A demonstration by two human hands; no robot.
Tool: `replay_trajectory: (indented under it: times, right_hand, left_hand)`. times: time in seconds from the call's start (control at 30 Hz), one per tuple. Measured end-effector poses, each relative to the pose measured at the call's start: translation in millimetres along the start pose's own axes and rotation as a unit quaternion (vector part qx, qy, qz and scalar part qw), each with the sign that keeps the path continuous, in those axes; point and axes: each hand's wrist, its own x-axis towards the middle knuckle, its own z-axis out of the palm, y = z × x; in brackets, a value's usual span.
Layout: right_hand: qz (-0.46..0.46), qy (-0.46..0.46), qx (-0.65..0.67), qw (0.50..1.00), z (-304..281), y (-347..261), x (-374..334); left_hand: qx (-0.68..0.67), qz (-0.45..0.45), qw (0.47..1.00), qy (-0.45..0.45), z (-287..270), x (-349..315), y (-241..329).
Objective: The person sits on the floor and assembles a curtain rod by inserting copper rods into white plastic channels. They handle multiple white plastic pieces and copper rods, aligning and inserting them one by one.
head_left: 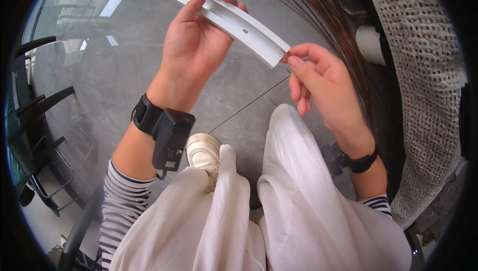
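A long white channel rail (233, 21), with small holes along its middle, slants from the upper left down to its cut end in front of me. My left hand (191, 42) is palm up under the rail, fingers round its far side and thumb over the near edge. At the cut end, the thumb and index finger of my right hand (318, 74) are pinched together, touching the rail's corner. A tiny brown tip shows between fingertips and channel; what it belongs to is hidden. The other right fingers are curled.
Long thin brown strips (343, 32) lie in a bundle on the right, beside a woven grey-white cloth (428, 71) and a white cylinder (370, 45). Dark chairs (45, 106) stand at the left on grey floor tiles (239, 94). My knees and shoe are below the rail.
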Motion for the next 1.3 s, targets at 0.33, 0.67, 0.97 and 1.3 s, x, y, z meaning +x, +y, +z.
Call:
replay_trajectory:
  times: [0.33, 0.67, 0.97, 1.3]
  right_hand:
    - [0.030, -0.036, 0.061, 0.997, -5.5, 1.1, 3.2]
    - [0.063, -0.040, 0.090, 0.993, -8.4, 2.7, 6.0]
    - [0.069, -0.042, 0.070, 0.994, -8.8, 1.2, 6.0]
    - [0.070, -0.049, 0.065, 0.994, -2.9, 0.4, 12.6]
  left_hand:
    - [0.044, 0.028, 0.994, 0.094, 7.2, -2.2, -6.1]
    - [0.065, 0.039, 0.993, 0.087, 3.5, -3.1, -11.8]
    - [0.084, 0.055, 0.992, 0.079, 2.3, -7.6, -17.9]
    - [0.107, 0.073, 0.988, 0.079, 0.8, -11.0, -15.3]
